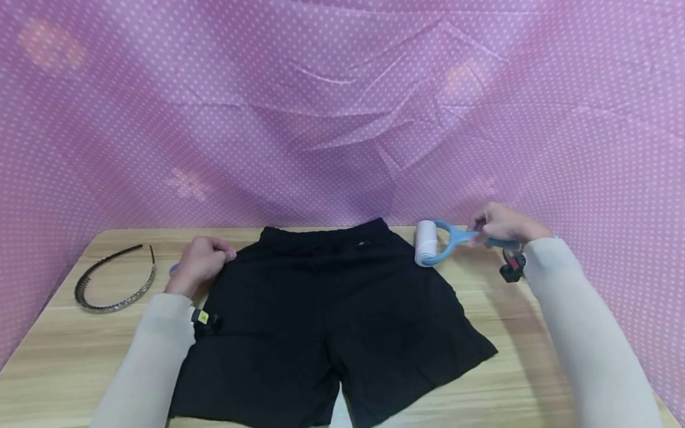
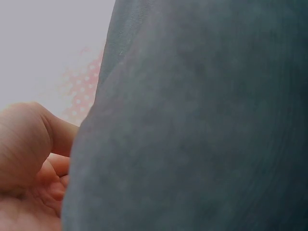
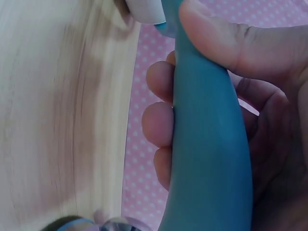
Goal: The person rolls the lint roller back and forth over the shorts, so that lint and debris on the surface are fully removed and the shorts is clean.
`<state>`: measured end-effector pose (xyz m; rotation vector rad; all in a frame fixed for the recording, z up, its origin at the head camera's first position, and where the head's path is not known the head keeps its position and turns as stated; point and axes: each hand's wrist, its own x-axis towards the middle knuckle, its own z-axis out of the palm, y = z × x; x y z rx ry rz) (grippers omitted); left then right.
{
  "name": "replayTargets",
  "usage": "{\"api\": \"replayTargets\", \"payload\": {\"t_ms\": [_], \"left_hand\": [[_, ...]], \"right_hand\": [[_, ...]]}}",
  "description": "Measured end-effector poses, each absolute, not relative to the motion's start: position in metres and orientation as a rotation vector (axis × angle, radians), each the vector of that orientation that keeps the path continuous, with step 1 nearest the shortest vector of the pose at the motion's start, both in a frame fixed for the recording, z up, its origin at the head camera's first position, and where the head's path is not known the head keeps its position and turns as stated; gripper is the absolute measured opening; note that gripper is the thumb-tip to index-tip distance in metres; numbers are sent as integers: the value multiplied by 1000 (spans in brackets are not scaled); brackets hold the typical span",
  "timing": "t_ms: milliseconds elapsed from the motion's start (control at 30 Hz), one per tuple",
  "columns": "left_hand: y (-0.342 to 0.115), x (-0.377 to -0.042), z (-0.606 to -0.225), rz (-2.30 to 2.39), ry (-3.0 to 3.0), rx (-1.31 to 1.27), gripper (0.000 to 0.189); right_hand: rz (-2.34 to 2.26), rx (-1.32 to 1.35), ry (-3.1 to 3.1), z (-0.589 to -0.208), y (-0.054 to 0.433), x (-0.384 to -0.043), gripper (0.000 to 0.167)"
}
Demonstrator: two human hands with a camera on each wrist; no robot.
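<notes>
A pair of black shorts lies spread on the wooden table, waistband toward the far edge. At its upper left side, my left hand pinches the fabric's edge. The left wrist view is mostly filled by the dark cloth, with the thumb meeting its edge and the fingertips hidden behind. My right hand grips the blue handle of a lint roller, fingers wrapped round one side and thumb along the other. The roller's white cylinder stands at the shorts' upper right edge, overlapping it in the head view.
A dark, glittery headband lies on the table's left side. Part of a small purple object shows beside my left wrist. Pink polka-dot cloth hangs behind the wooden table and along both sides.
</notes>
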<state>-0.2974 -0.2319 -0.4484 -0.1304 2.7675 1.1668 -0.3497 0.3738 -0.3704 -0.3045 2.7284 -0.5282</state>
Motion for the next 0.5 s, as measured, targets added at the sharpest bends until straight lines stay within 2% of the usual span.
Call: {"api": "replayTargets", "payload": {"t_ms": [500], "left_hand": [[-232,-297,-449,1173,2740,-132,30]], "right_hand": [[-471,-252,2713,-363,398,-338,15]]}}
